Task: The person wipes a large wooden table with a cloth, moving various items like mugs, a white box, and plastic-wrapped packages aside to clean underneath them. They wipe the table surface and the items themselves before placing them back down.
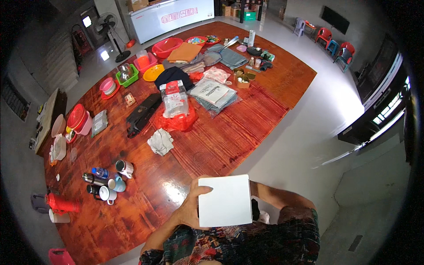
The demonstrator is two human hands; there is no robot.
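Note:
A flat white square box (pixel 224 201) is held up close to my body, above the near edge of a large red-brown wooden platform (pixel 229 137). My left hand (pixel 191 207) grips its left side, thumb over the front face. My right hand is almost wholly hidden behind the box's right edge; only my right forearm (pixel 276 198) shows, reaching in from the right. Whether that hand grips the box cannot be seen.
Many goods lie spread on the platform: mugs and flasks (pixel 106 181) at near left, a grey cloth (pixel 160 142), a red plastic bag (pixel 176 121), packaged clothes (pixel 213 93), coloured basins (pixel 167 46) at the far end. A white chest freezer (pixel 170 17) and a fan (pixel 111 31) stand behind.

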